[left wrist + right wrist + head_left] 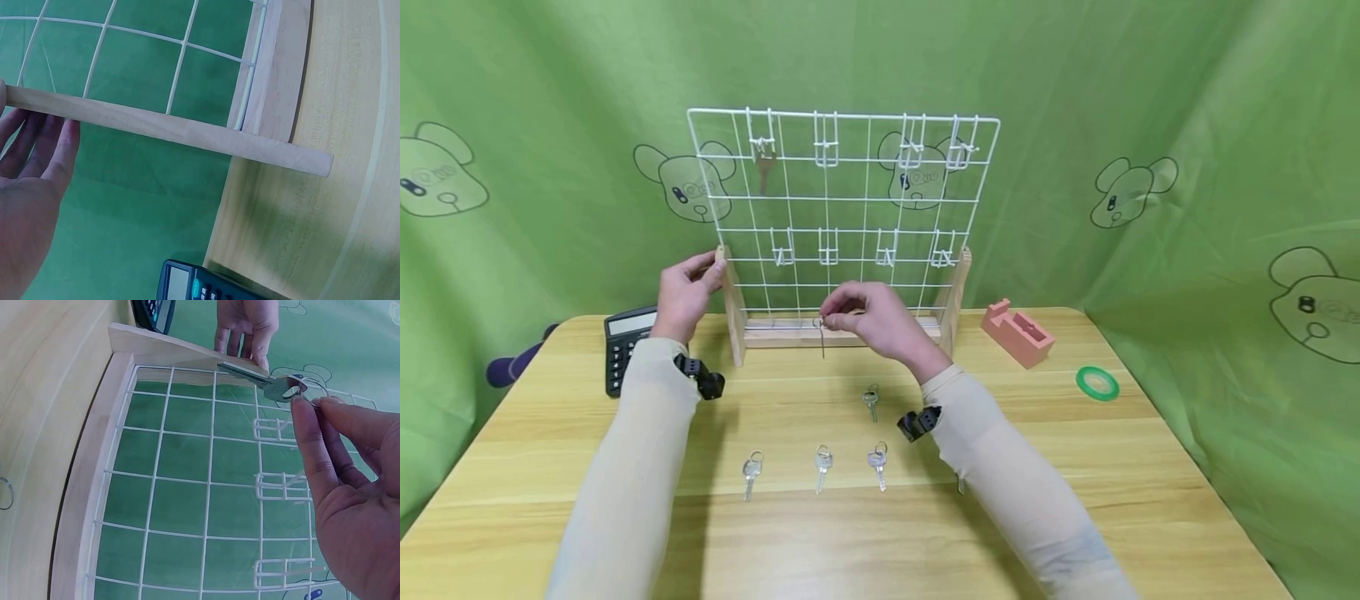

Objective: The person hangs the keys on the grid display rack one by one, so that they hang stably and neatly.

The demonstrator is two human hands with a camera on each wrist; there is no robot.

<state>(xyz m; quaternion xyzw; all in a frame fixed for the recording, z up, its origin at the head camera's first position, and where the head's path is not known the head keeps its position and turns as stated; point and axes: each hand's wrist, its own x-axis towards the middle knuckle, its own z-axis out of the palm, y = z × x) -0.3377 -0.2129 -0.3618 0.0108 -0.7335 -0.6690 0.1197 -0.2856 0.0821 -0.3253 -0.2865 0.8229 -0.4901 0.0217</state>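
Observation:
A white wire grid rack (850, 199) stands in wooden side supports on the table. My left hand (685, 296) grips the top of its left wooden upright (733, 312), thumb and fingers on opposite sides. In front of the lower grid, my right hand (880, 321) pinches a key (275, 387) by its ring; its blade hangs down in the head view. Another key (765, 172) hangs on the upper left hook. Several ringed keys lie on the table, including a left one (752, 473), a middle one (823, 467) and one nearer the rack (871, 401).
A black calculator (617, 354) lies left of the rack. To the right are a pink tape dispenser (1033, 346) and a green tape ring (1084, 383). White hooks hang in two rows on the grid. One key (960, 483) is partly hidden by my right forearm.

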